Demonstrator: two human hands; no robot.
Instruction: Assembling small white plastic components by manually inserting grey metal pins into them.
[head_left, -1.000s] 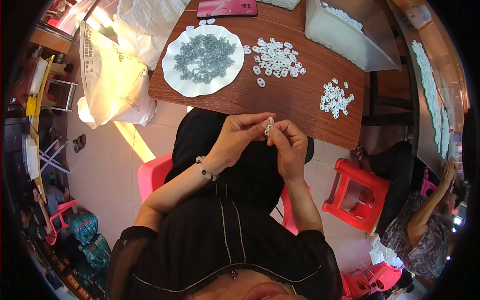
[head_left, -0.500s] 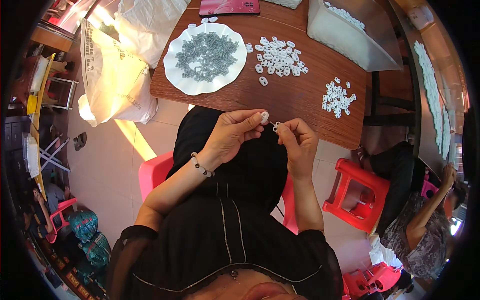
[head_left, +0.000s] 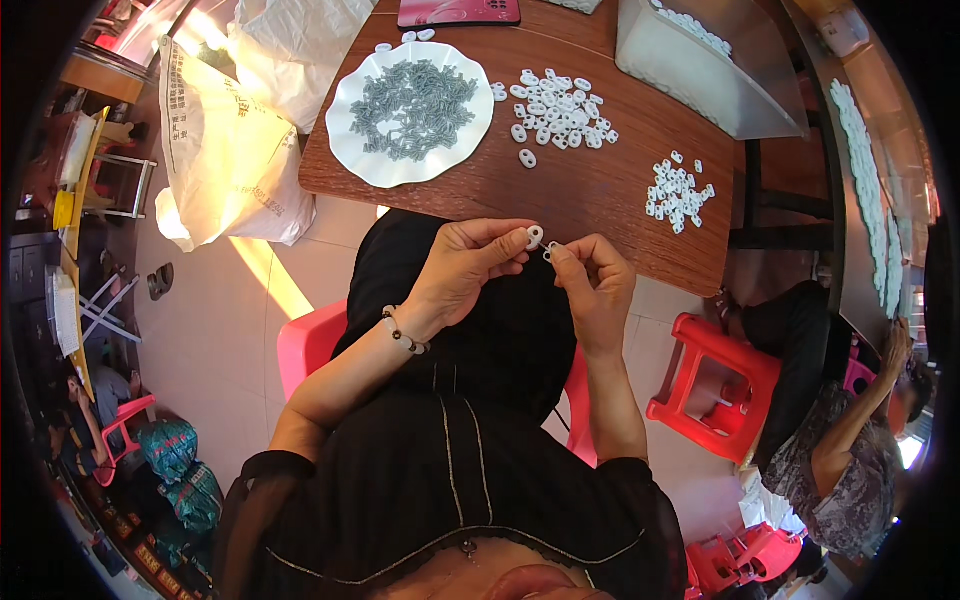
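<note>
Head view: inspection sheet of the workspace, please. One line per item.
Surface: brown wooden table.
Job's things: white two-hole piece; smaller white piece; larger-piece pile; smaller-piece pile; scalloped plate holding grey pieces.
Clutter: pink phone, partly out of frame.
Grips: left hand pinches the two-hole piece, right hand the smaller; whether the pieces are joined, cannot tell.
Cables: nothing clearly seen.
Surroundings: white sack left; red stool and another person right.
</note>
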